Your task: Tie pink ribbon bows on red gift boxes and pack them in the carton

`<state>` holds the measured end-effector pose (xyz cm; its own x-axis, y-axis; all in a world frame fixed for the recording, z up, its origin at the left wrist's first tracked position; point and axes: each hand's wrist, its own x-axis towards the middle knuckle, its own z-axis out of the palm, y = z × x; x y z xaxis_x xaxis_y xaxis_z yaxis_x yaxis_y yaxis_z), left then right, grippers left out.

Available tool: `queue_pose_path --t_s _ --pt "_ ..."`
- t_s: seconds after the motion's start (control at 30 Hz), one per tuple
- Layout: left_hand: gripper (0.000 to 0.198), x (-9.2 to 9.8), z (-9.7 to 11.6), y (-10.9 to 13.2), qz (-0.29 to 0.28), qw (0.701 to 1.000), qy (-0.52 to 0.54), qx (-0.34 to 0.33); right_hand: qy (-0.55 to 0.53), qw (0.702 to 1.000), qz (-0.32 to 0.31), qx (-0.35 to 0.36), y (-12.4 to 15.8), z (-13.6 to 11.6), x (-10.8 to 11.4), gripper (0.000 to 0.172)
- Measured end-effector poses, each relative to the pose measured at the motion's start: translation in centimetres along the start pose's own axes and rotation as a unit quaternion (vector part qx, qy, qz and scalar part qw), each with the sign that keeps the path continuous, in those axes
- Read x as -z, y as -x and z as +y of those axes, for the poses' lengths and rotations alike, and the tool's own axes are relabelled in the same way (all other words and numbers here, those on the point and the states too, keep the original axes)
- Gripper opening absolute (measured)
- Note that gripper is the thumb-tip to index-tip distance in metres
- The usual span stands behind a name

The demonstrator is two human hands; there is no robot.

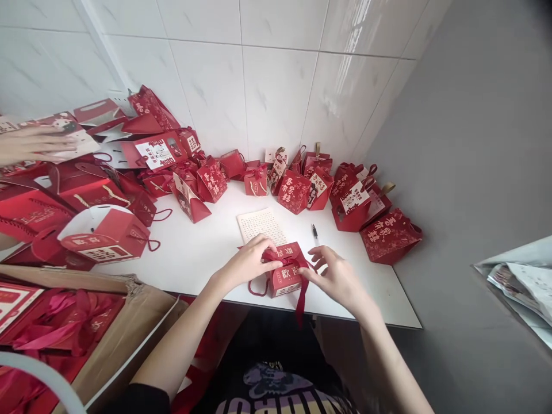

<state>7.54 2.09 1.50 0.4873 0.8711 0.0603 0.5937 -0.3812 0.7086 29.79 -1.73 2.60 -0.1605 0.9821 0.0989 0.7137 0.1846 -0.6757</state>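
A small red gift box (286, 275) with gold characters sits at the near edge of the white table (202, 253). A dark red ribbon (302, 296) crosses its top and one end hangs over the table edge. My left hand (248, 261) rests on the left of the box, fingers pinched on the ribbon at the top. My right hand (334, 276) is at the box's right side, thumb and forefinger pinching the ribbon there, the other fingers spread.
A sheet of printed paper (261, 225) and a black pen (315, 234) lie just behind the box. Many red gift boxes and bags (297, 190) crowd the back and left. A cardboard carton (86, 328) of red items stands at lower left. Another person's hand (30, 144) reaches in at far left.
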Motion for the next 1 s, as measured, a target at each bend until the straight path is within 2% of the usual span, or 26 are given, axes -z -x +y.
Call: queue_pose_path --t_s 0.17,0.27,0.4,0.53,0.63,0.7,0.87,0.93,1.0 --pt "0.013 -0.5 0.3 0.6 0.048 0.996 -0.069 -0.033 0.067 0.998 -0.007 0.010 0.0 -0.5 -1.5 0.015" --pt "0.016 -0.9 0.8 1.1 0.097 0.987 -0.108 -0.066 0.045 0.999 -0.015 0.001 -0.2 -0.2 -1.0 0.016" --pt "0.023 -0.6 1.5 1.8 0.081 0.989 -0.120 -0.019 -0.072 0.993 -0.077 -0.049 -0.4 0.6 -0.4 0.021" --pt "0.028 0.2 1.6 2.4 0.047 0.991 -0.127 0.009 -0.248 0.953 -0.127 -0.116 -0.6 1.6 -0.5 0.021" --pt "0.025 0.6 1.3 2.9 0.017 0.994 -0.102 0.028 -0.310 0.929 -0.146 -0.143 -0.7 2.3 -0.5 0.026" --pt "0.020 0.7 0.9 3.2 0.019 0.996 -0.087 0.011 -0.326 0.921 -0.154 -0.145 -0.8 2.7 -0.5 0.031" --pt "0.021 0.0 -0.6 4.0 0.099 0.978 -0.150 -0.107 -0.326 0.920 -0.167 -0.138 -0.7 3.4 -0.6 0.036" --pt "0.022 -0.6 -1.5 4.5 0.119 0.969 -0.192 -0.103 -0.326 0.920 -0.165 -0.140 -0.6 3.6 -0.6 0.037" --pt "0.020 -0.9 -2.1 5.1 0.112 0.967 -0.220 -0.070 -0.327 0.921 -0.163 -0.138 -0.4 3.8 -0.6 0.037"
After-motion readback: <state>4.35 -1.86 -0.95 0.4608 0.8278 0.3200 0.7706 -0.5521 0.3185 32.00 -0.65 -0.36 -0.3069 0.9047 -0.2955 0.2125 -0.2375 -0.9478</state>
